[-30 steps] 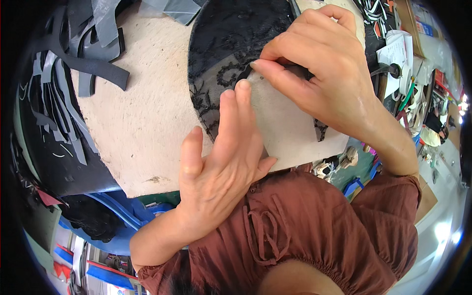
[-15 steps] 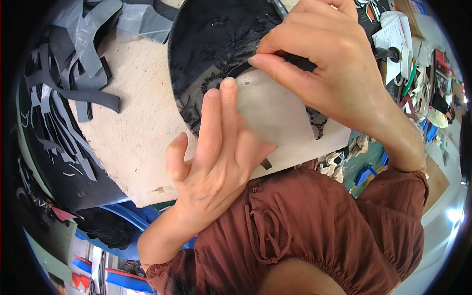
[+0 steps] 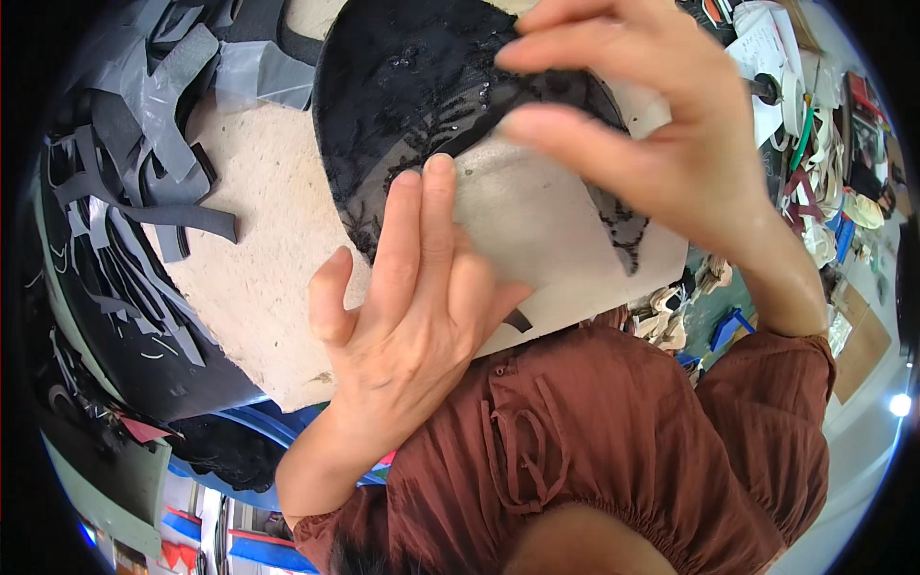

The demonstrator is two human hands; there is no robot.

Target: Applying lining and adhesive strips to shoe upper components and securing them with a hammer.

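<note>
A black, sheer, curved piece of fabric with beaded, lace-like patterns (image 3: 407,72) lies on a pale board (image 3: 264,211). Its inner edge arches around a bare patch of the board. My left hand (image 3: 407,307) rests there, two fingers stretched out together and their tips touching that inner edge; the little finger stands apart. My right hand (image 3: 661,125), slightly blurred, hovers over the fabric's right side with thumb and fingers spread. Nothing shows between them. It hides part of the fabric. Below my left hand, a small dark strip (image 3: 518,320) lies at the board's near edge.
Grey and black strips (image 3: 172,105) are heaped at the left, some on the board and some on a dark surface beside it. A blue tub (image 3: 287,431) with black material stands below left. At the right are papers (image 3: 757,48) and piled scraps (image 3: 815,182).
My right thumb and fingers were pinched at the fabric's inner edge; now they are parted and lifted away. My left fingers remain on the edge, and the board appears slightly lower in view.
</note>
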